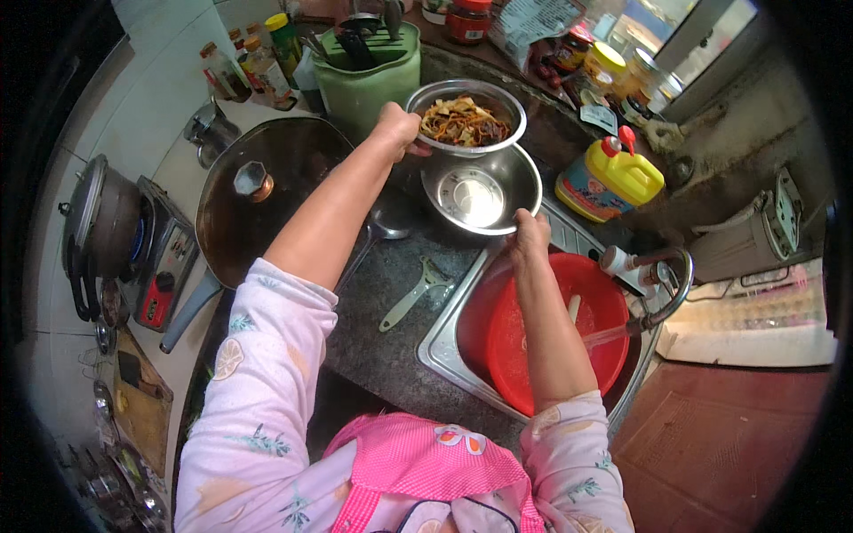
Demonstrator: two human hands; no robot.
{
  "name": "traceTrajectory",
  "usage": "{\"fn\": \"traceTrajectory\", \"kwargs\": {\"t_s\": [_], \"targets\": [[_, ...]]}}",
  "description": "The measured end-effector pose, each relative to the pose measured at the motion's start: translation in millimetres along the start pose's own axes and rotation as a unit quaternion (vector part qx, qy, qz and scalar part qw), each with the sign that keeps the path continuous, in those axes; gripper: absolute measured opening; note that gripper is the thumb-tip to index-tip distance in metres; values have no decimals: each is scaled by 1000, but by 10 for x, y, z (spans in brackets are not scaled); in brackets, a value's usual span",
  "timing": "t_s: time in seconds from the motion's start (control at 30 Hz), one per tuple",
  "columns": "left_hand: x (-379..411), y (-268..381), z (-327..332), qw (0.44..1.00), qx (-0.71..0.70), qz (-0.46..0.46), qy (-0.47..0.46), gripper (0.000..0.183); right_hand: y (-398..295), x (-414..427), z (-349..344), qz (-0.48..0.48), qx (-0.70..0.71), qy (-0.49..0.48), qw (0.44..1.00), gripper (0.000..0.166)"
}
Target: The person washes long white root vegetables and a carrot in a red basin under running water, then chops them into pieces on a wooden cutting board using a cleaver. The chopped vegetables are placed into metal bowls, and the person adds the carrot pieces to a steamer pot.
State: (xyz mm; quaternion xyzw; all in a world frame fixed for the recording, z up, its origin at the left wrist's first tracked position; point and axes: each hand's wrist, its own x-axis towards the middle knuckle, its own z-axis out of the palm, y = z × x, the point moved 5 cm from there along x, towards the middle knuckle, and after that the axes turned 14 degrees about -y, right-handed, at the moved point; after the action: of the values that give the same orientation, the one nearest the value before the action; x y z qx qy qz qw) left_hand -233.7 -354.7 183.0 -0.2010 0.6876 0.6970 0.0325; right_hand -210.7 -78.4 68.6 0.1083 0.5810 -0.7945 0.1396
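Note:
My left hand [400, 133] grips the rim of a metal bowl [520, 126] that holds cooked food [466, 122] in dark and orange shreds. A second, bare metal bowl [436, 203] sits just below and in front of it, overlapping in the view. The right hand [531, 233] has its fingers on that bowl's near right rim. Whether the two bowls touch cannot be told. Beneath my right forearm a red plastic basin [606, 293] stands in the steel sink [440, 340], with water running into it from the faucet [680, 286].
A lidded pan [220, 200] stands left, its handle pointing towards me. On the dark counter lie a peeler [406, 303] and a ladle [390, 226]. A green utensil holder [373, 86] and a yellow detergent jug [610, 180] stand behind. A pressure cooker [106, 213] sits over a lit burner.

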Motion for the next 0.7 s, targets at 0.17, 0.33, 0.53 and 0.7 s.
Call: {"fn": "traceTrajectory", "kwargs": {"t_s": [0.17, 0.33, 0.53, 0.7], "targets": [[150, -196, 179, 998, -51, -2, -27, 25, -191, -896, -385, 11, -6, 4, 1000, 27], [222, -680, 455, 996, -71, -50, -28, 27, 83, -1811, -1215, -8, 103, 70, 992, 34], [268, -1245, 530, 989, -132, -62, 6, 33, -61, -2683, -2164, -55, 90, 250, 962, 29], [31, -1521, 855, 929, -336, -135, -79, 47, -6, -2408, -2358, -60, 32, 222, 973, 16]]}}
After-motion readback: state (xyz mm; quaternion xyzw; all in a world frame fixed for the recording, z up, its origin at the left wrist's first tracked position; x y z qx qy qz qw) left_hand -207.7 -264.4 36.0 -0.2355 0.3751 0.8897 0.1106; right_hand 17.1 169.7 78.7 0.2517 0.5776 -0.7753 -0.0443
